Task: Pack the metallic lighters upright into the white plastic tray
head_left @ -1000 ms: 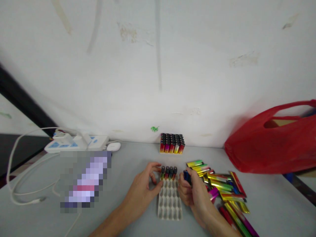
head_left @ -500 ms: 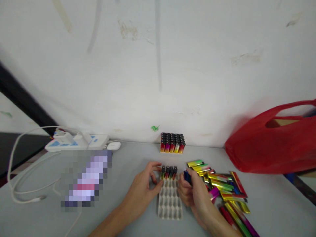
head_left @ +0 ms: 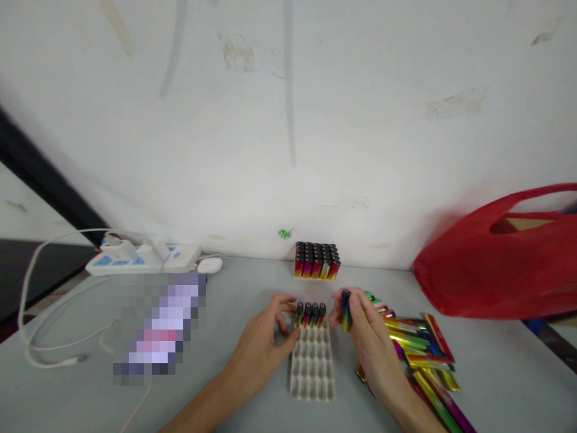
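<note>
A white slotted tray [head_left: 312, 370] lies on the grey table in front of me, with several black-capped lighters [head_left: 311, 313] standing in its far row. My left hand [head_left: 265, 346] rests at the tray's left edge, its curled fingers touching the leftmost lighter. My right hand [head_left: 367, 337] pinches one multicoloured lighter [head_left: 345, 310] upright, just right of that far row. Loose lighters [head_left: 419, 349] lie in a heap under and to the right of my right hand.
A full tray of lighters [head_left: 316, 261] stands by the wall. A red plastic bag [head_left: 500, 264] sits at the right. A white power strip [head_left: 142, 258] with cables lies at the left, beside a blurred-out object [head_left: 157, 328].
My right hand has lifted from the heap and moved up and slightly right, turning the lighter upright beside the tray's far row. My left hand has stayed put.
</note>
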`<state>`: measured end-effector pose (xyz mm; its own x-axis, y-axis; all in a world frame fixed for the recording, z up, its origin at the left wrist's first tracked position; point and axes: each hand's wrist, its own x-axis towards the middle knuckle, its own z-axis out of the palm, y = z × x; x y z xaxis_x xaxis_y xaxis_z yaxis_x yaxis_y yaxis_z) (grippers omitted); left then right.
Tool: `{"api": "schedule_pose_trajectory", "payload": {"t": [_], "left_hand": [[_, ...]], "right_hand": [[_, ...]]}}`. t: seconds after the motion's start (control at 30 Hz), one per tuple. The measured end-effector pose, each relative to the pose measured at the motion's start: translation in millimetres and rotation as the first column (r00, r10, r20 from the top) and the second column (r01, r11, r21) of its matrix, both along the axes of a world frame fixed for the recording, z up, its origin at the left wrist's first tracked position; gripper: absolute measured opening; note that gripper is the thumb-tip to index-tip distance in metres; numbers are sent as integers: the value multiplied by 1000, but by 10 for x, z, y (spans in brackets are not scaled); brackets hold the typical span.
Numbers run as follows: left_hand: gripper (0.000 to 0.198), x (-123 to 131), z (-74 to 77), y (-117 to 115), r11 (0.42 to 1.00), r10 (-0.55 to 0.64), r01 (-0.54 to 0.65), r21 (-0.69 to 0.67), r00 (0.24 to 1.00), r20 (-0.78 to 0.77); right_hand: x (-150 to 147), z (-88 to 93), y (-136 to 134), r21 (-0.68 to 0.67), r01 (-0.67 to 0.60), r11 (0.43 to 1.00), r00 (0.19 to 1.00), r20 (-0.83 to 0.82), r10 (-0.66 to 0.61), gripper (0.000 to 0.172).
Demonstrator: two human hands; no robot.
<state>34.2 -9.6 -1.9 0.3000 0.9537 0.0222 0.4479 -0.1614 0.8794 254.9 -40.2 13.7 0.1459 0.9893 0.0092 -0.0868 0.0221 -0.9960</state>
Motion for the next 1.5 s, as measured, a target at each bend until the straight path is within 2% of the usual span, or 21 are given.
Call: {"api": "schedule_pose_trajectory", "payload": {"t": [0.1, 0.2, 0.47, 0.8, 0.9, 0.97, 1.03, 1.1, 1.23, 1.3, 1.4, 1.5], "left_hand": [[47, 2, 8, -4, 1000, 2, -2, 4, 1000, -3], [47, -1, 3, -11, 1000, 6, -6, 6, 1000, -7], [49, -2, 7, -7, 1000, 0, 0, 7, 1000, -17], [47, -14, 8, -14, 1000, 6, -6, 6, 1000, -20], [49, -17, 14, -14, 1000, 3, -3, -1, 1000, -26], [50, -20, 22, -12, 1000, -2, 2, -7, 999, -34], [50, -22, 27, -10, 1000, -5, 4, -9, 999, -44], [50, -23, 23, -8, 1000, -4, 4, -10, 999, -54], [49, -20, 6, -11, 1000, -9, 8, -9, 998, -57], [48, -17, 10, -15, 1000, -12, 11, -6, 998, -56], [48, -15, 27, -21, 1000, -15, 14, -10, 998, -68], [48, -19, 35, -25, 1000, -18, 18, -10, 996, -90]], "right_hand": [[40, 0, -2, 107, 29, 994, 969, 243, -54, 39], [54, -3, 6, 161, -24, 987, 936, 350, -35, 28], [64, 20, 11, 230, -11, 973, 883, 458, -98, 19], [63, 116, -50, 205, -163, 965, 822, 569, 18, 23], [117, 152, -48, 204, -138, 969, 797, 603, -13, 28], [228, 158, -5, 214, -79, 974, 769, 635, -77, 32], [396, 141, 67, 239, 9, 971, 701, 691, -176, 33], [585, 102, 142, 272, 69, 960, 583, 769, -260, 32], [820, 10, 206, 195, 47, 980, 323, 925, -199, 31], [810, -24, 187, 168, 61, 984, 207, 962, -177, 34], [696, -64, 142, 158, 98, 982, 39, 986, -163, 49], [593, -101, 119, 162, 110, 981, -54, 986, -157, 46]]}}
